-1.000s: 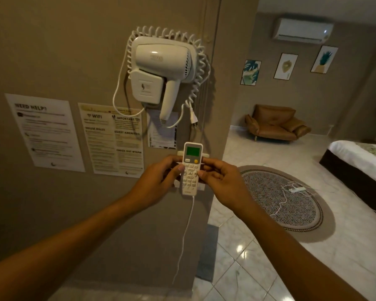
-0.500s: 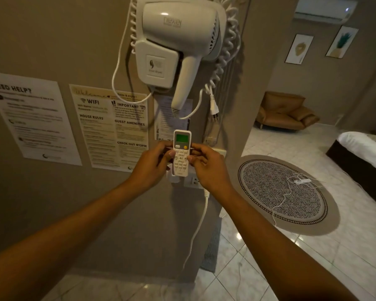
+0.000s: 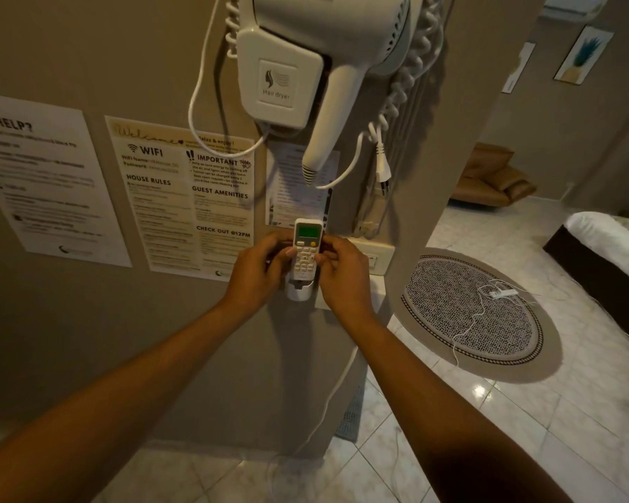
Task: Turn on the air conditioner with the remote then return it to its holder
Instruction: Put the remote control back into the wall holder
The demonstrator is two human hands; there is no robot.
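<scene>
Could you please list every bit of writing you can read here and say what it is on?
"Hair dryer": hair dryer mount.
"WIFI", "HOUSE RULES", "IMPORTANT", "GUEST AMENITIES", "CHECK OUT @12PM": middle poster; small print blurred.
"HELP?": left poster; rest blurred.
Remote buttons: too small.

Remote [image 3: 307,250] stands seemingly in holder [image 3: 299,289], below hair dryer [image 3: 316,63].

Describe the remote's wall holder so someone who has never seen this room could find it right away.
Find the white hair dryer mounted on the beige wall, then look straight down past the posted notices. The holder is a small white cup fixed to the wall, with the remote held just above it. Unlike the flat switch plate beside it, it juts out.
</scene>
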